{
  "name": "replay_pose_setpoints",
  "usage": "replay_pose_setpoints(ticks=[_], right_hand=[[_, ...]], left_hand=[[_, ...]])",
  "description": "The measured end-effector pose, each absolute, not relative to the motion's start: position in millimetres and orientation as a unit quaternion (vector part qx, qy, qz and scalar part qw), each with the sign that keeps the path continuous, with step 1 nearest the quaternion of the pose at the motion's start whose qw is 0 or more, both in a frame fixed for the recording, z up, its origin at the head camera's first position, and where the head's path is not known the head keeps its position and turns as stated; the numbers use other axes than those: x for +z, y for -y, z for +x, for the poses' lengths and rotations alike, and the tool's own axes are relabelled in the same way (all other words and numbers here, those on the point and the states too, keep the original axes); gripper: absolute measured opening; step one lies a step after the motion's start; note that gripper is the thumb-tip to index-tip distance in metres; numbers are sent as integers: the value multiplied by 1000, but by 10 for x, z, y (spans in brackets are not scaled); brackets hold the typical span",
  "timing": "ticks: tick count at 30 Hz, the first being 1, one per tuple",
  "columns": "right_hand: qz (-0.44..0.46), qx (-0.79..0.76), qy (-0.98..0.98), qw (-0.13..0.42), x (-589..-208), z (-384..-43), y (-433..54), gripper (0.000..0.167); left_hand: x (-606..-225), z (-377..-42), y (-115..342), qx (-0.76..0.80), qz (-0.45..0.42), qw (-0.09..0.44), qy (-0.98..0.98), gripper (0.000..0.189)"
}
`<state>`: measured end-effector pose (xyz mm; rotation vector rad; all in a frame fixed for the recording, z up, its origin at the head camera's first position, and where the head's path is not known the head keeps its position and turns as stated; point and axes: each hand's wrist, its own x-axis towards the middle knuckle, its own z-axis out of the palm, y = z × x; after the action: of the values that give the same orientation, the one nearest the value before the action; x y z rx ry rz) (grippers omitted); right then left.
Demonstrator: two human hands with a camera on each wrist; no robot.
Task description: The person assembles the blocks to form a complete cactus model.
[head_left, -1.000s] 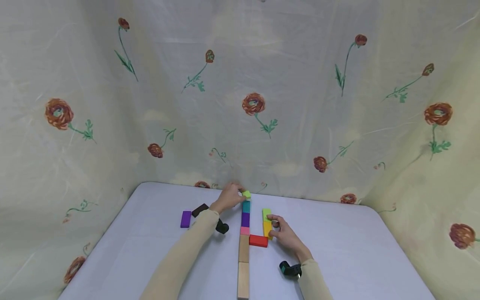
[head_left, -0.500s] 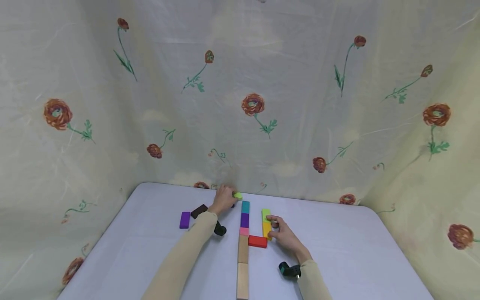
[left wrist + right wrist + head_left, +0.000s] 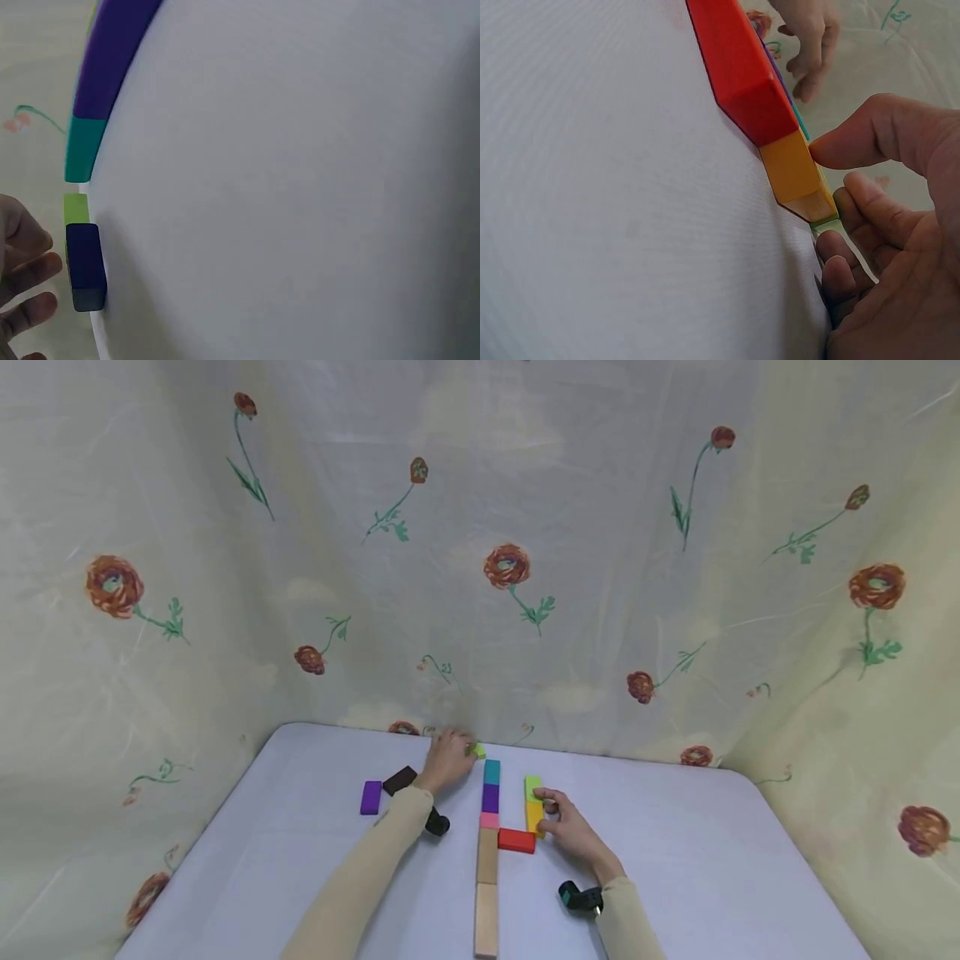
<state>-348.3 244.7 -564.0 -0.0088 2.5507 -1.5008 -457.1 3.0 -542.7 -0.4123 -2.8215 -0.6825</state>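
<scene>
My left hand (image 3: pixel 447 758) is at the far edge of the table, fingers bent beside a lime green block (image 3: pixel 477 751). In the left wrist view, a dark blue block (image 3: pixel 85 259) adjoins the lime one, and the fingertips (image 3: pixel 49 264) show a slim gap from it. My right hand (image 3: pixel 573 835) stays loosely bent at a yellow block (image 3: pixel 535 817) and another lime block (image 3: pixel 532 786) in line beyond it. Its thumb reaches the yellow block's side; the other fingers lie by the lime block. A red block (image 3: pixel 517 841) abuts the yellow one.
A straight row runs toward me: teal (image 3: pixel 491 772), purple (image 3: pixel 491 797), pink (image 3: pixel 489 820) and two wooden blocks (image 3: pixel 487 920). On the left lie a purple block (image 3: pixel 371 797) and a dark brown block (image 3: pixel 400 780). A flowered curtain (image 3: pixel 570 677) hangs behind the table.
The left hand has shifted left from the far end of the row, taking the lime block with it, and its fingers have since loosened. My right hand has stayed in place.
</scene>
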Motion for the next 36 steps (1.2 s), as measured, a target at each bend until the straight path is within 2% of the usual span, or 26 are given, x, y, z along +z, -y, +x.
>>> replay_pose_setpoints(ticks=[3,10,18,36], right_hand=[[-2,-505,-858,92,-5636,-3484,-2451,54],[3,-507,-857,95,-5634,-3467,-2453,55],[2,-513,-853,94,-5632,-3461,-2443,54],[-18,-496,-864,81,-5631,-3477,-2458,56]], left_hand=[[-5418,-4539,-37,-189,-152,113,964,25],[-5375,-4482,-86,-141,-177,82,971,31],[-5350,-4480,-130,-133,-205,30,969,42],[-5324,-4494,-122,-121,-247,-5,961,51]])
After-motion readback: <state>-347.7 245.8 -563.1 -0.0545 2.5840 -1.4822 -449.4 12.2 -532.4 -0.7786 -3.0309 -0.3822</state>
